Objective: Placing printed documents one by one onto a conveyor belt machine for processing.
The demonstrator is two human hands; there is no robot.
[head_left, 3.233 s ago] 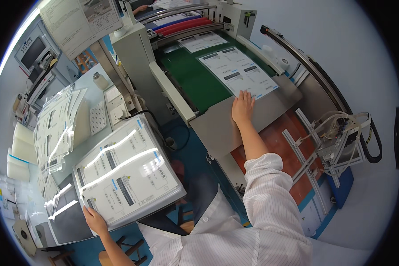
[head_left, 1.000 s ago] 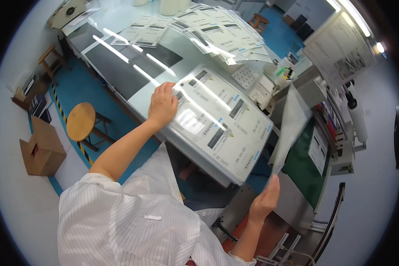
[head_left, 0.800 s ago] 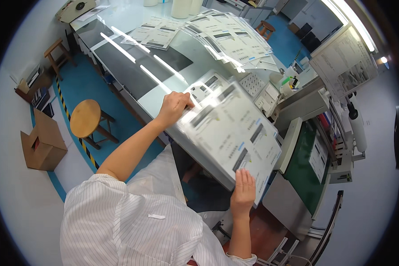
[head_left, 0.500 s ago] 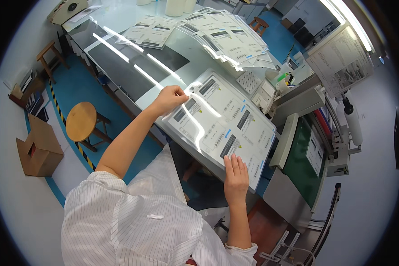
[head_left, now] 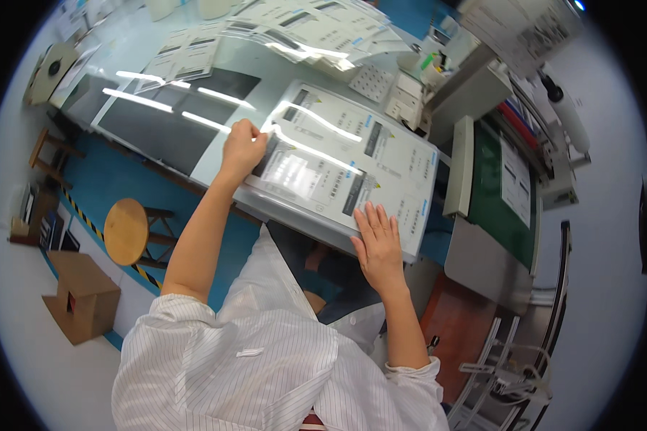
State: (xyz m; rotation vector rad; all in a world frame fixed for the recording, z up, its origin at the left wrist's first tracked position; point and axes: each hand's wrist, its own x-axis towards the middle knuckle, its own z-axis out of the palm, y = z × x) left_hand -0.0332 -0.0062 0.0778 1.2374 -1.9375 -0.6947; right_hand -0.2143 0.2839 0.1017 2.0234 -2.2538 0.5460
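Note:
A glossy white sheet (head_left: 402, 179) printed with repeated dark label blocks lies on top of a stack at the table's near edge. My left hand (head_left: 243, 149) is closed at the sheet's left edge, thumb and fingers pinched together. What sits between those fingertips is too small to make out. Near the sheet's front right corner, my right hand (head_left: 379, 248) rests palm down with its fingers spread, holding nothing. Bright lamp reflections cross the sheet's surface.
Fanned printed sheets (head_left: 302, 25) cover the table's far side, with a smaller pile (head_left: 188, 54) left of them. To the right stands a machine with a green bed (head_left: 499, 194). A wooden stool (head_left: 127, 231) and a cardboard box (head_left: 86, 294) are on the floor at left.
The view has swung, so the table sits further left and higher in it. My right hand's fingers have spread wider on the sheet. My left hand stays pinched at the left edge.

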